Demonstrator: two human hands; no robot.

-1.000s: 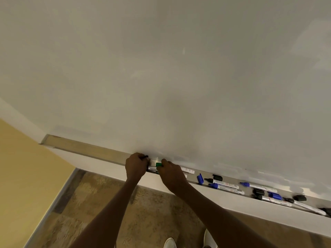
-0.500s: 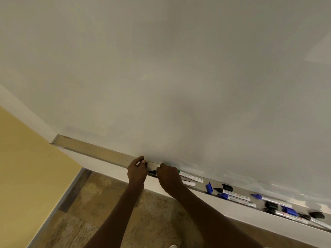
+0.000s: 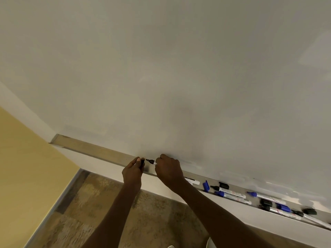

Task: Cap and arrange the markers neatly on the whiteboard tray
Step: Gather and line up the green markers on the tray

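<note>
My right hand (image 3: 167, 170) grips a black marker (image 3: 151, 161) just above the whiteboard tray (image 3: 93, 149), with its bare tip pointing left. My left hand (image 3: 133, 170) pinches a black cap (image 3: 142, 161) a short gap to the left of that tip. On the tray to the right lie a white marker (image 3: 192, 180), a loose blue cap (image 3: 206, 186), an uncapped black marker (image 3: 221, 188) with a black cap (image 3: 223, 184) beside it, and blue markers (image 3: 232, 195). More markers and caps (image 3: 279, 208) lie farther right.
The whiteboard (image 3: 179, 77) fills the upper view. A yellow wall (image 3: 23, 167) stands at the left, and patterned carpet (image 3: 143, 221) lies below. The tray's left stretch holds nothing. White shoe tips (image 3: 209, 243) show at the bottom edge.
My hands have lifted slightly off the tray and drawn apart. The black marker's tip now shows between them, and the green-capped marker is no longer visible.
</note>
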